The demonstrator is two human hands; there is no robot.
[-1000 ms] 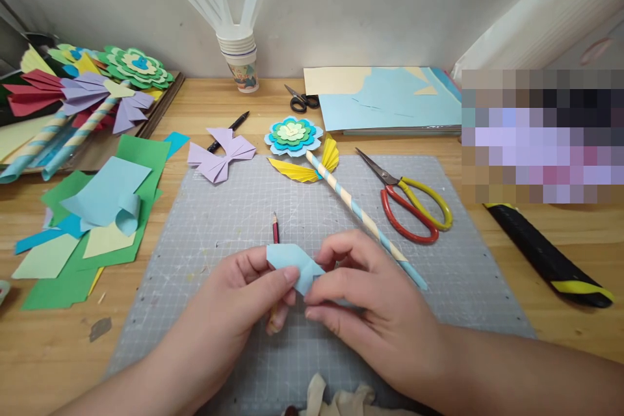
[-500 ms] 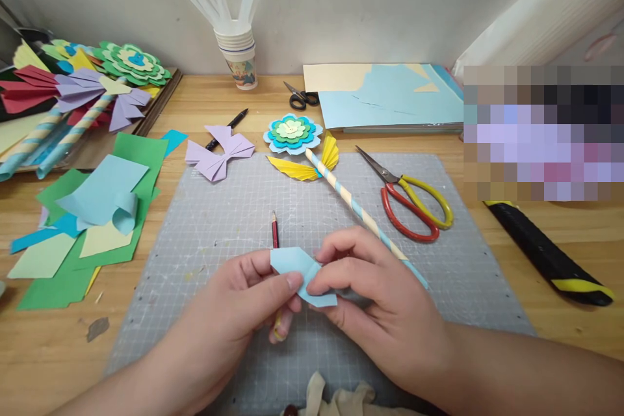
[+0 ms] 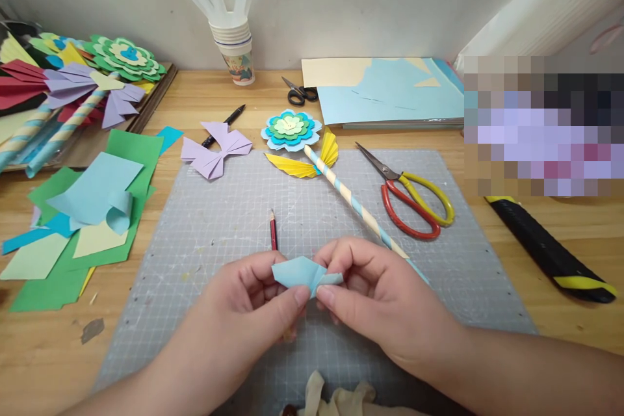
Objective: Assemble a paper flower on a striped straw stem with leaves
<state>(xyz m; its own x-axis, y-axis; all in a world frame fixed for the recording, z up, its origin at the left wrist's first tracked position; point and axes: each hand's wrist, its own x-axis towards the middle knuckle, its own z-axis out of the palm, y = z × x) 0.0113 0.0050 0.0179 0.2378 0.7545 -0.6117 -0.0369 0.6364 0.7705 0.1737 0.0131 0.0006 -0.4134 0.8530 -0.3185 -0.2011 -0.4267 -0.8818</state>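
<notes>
The folded light-blue paper piece [image 3: 303, 273] is held low in the centre of the frame, just above the grey cutting mat [image 3: 234, 208], pinched from both sides at once. The left hand [image 3: 244, 312] comes in from the lower left and its grip is narrow, thumb and forefinger closed on the wider, pointed left half of the paper. The right hand [image 3: 385, 302] comes in from the lower right, its grip likewise closed on the narrower right end. The paper's long axis runs roughly left to right across the frame, sloping slightly down to the right, so each hand holds one end and the pinched waist of the fold sits between the two thumbs (both hands are equally near; neither has any reach to cover). A red pencil [image 3: 273, 231] pokes out just above the left fingers; whether that hand holds its lower end cannot be told. The striped paper stick [image 3: 351, 201] runs diagonally from upper centre and passes behind the right hand. The red-and-yellow scissors [image 3: 414, 198] lie to the upper right, well apart.
</notes>
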